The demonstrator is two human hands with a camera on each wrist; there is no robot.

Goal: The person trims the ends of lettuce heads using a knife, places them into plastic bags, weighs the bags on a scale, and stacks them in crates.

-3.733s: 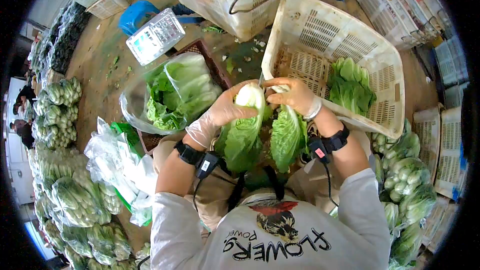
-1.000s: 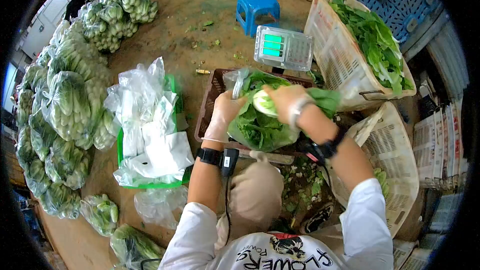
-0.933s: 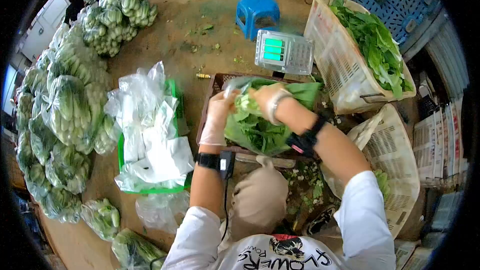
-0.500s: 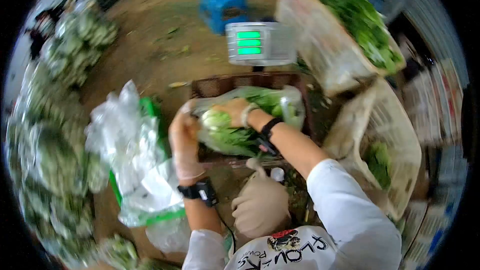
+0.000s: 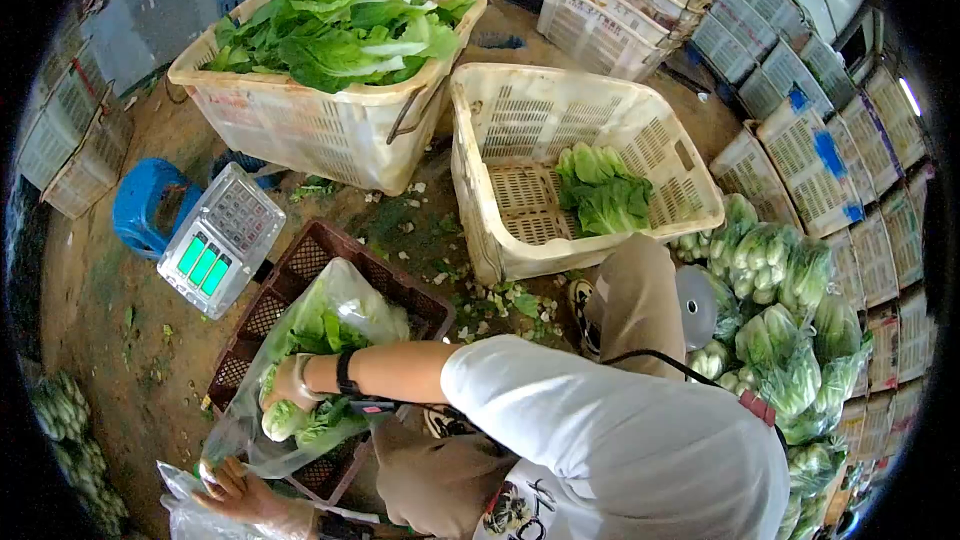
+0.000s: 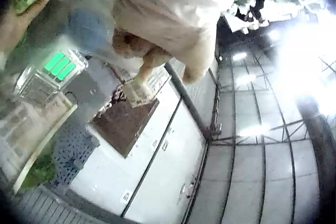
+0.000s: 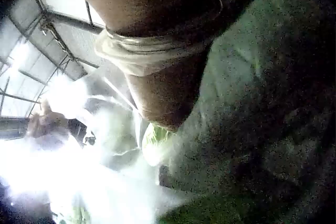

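Note:
In the head view, a clear plastic bag of Chinese cabbage lies in a brown mesh crate. My right hand reaches into the bag and grips a Chinese cabbage, its pale base toward the bag's mouth. Its fingertips are hidden behind the cabbage. Plastic film surrounds that hand in the right wrist view, where the cabbage base shows below the wrist. My gloved left hand, fingers curled, holds the bag's edge at the lower left. In the left wrist view, the glove looks loose and wrinkled.
A digital scale stands behind the brown crate, beside a blue stool. Beyond are a white crate heaped with leaves and another white crate with some cabbage inside. Bagged vegetables line the right side.
Earlier both hands held cabbage near the white crate. Then the right hand brought one to the bag and pushed it in, while the left took the bag's edge. The head view has swung right.

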